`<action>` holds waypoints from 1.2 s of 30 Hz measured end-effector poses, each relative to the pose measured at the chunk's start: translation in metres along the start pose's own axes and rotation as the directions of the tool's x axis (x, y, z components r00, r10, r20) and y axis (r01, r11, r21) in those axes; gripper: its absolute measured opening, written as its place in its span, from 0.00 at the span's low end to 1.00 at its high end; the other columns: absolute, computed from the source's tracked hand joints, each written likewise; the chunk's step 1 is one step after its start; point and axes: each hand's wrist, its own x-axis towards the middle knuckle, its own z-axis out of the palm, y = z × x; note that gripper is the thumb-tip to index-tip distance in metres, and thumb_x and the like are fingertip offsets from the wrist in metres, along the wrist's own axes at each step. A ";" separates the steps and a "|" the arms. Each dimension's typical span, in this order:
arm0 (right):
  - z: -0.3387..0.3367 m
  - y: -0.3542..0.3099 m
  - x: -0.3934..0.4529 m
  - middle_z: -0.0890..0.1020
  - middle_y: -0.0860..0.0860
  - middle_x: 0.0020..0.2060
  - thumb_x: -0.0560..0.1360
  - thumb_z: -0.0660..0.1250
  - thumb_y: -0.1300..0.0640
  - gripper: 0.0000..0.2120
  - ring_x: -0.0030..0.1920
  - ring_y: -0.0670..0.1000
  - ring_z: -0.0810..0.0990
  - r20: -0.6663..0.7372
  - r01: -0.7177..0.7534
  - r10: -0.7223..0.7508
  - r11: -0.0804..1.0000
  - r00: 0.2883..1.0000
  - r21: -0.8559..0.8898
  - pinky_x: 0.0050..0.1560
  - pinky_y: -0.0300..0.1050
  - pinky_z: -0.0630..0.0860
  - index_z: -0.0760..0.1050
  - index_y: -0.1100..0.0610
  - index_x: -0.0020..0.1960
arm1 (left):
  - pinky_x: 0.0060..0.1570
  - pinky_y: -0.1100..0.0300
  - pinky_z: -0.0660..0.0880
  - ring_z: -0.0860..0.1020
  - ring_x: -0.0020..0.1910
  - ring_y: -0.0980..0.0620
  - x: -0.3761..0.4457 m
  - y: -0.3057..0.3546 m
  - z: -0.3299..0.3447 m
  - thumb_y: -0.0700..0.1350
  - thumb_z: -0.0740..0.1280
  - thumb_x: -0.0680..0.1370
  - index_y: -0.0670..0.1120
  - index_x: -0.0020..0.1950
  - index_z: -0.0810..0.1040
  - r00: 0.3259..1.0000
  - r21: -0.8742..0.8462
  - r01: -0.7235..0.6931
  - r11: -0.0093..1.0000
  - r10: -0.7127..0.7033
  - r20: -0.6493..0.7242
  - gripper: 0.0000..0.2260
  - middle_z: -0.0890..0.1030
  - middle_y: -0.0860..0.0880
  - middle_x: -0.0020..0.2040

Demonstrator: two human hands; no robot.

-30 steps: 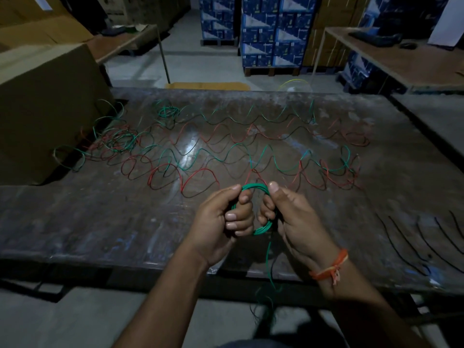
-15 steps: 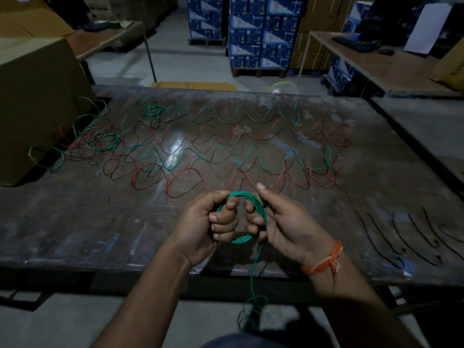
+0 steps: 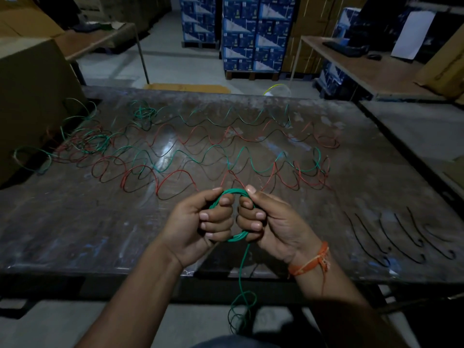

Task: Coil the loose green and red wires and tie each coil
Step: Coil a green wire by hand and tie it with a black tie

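fingers of both hands curl round the green coil at frame centre; its loose tail hangs straight down between them, slightly nearer the right hand.

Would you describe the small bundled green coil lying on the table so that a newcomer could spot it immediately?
Start at the big cardboard box on the left of the worn table, then follow the table's far edge rightwards. Just past the box lies the bundled green coil. Unlike the loose green and red wires snaking in waves nearby, it is gathered into one tight little bunch.
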 end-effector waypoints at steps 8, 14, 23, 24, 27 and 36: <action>-0.009 0.025 -0.003 0.81 0.51 0.36 0.79 0.64 0.49 0.11 0.34 0.46 0.78 -0.126 0.136 -0.186 0.935 0.974 -0.327 0.33 0.37 0.70 0.78 0.57 0.52 | 0.24 0.66 0.52 0.55 0.23 0.59 0.000 0.006 -0.010 0.46 0.58 0.81 0.47 0.40 0.74 0.991 -0.136 -0.128 0.982 0.121 -0.064 0.11 0.60 0.55 0.25; -0.042 0.046 -0.011 0.76 0.51 0.34 0.78 0.68 0.68 0.09 0.31 0.46 0.76 -0.248 0.050 -0.233 0.817 0.940 -0.575 0.32 0.41 0.70 0.74 0.58 0.56 | 0.23 0.66 0.54 0.55 0.23 0.58 -0.013 0.028 -0.022 0.43 0.58 0.80 0.48 0.40 0.72 0.902 -0.190 -0.420 0.887 0.386 -0.191 0.09 0.63 0.55 0.25; -0.049 0.039 -0.028 0.80 0.44 0.37 0.75 0.73 0.62 0.08 0.37 0.42 0.77 -0.105 0.097 -0.407 0.445 0.907 -0.890 0.40 0.37 0.72 0.81 0.49 0.44 | 0.22 0.67 0.53 0.58 0.21 0.59 -0.017 0.032 -0.025 0.46 0.56 0.82 0.49 0.42 0.69 0.685 0.141 -0.559 0.817 0.551 -0.476 0.10 0.62 0.56 0.25; -0.042 0.035 -0.030 0.79 0.43 0.38 0.75 0.73 0.62 0.09 0.40 0.43 0.79 -0.045 0.132 -0.443 0.360 0.895 -0.924 0.42 0.34 0.71 0.81 0.47 0.44 | 0.23 0.67 0.53 0.58 0.21 0.60 -0.016 0.030 -0.024 0.46 0.55 0.84 0.48 0.42 0.69 0.675 0.195 -0.539 0.819 0.559 -0.481 0.11 0.62 0.56 0.26; -0.019 0.025 -0.032 0.78 0.40 0.39 0.76 0.73 0.61 0.08 0.43 0.44 0.79 0.112 0.251 -0.505 0.216 0.856 -0.944 0.44 0.30 0.69 0.81 0.48 0.45 | 0.24 0.65 0.57 0.61 0.22 0.59 -0.013 0.023 -0.019 0.45 0.53 0.85 0.46 0.44 0.69 0.661 0.352 -0.492 0.796 0.605 -0.444 0.12 0.65 0.54 0.27; 0.040 0.004 -0.013 0.77 0.50 0.40 0.77 0.73 0.59 0.03 0.41 0.47 0.77 0.365 0.460 -0.522 0.058 0.771 -0.886 0.41 0.41 0.73 0.84 0.54 0.49 | 0.26 0.62 0.69 0.70 0.24 0.51 -0.016 -0.002 -0.004 0.44 0.52 0.86 0.40 0.49 0.71 0.659 0.703 -0.338 0.626 0.691 -0.298 0.13 0.74 0.47 0.28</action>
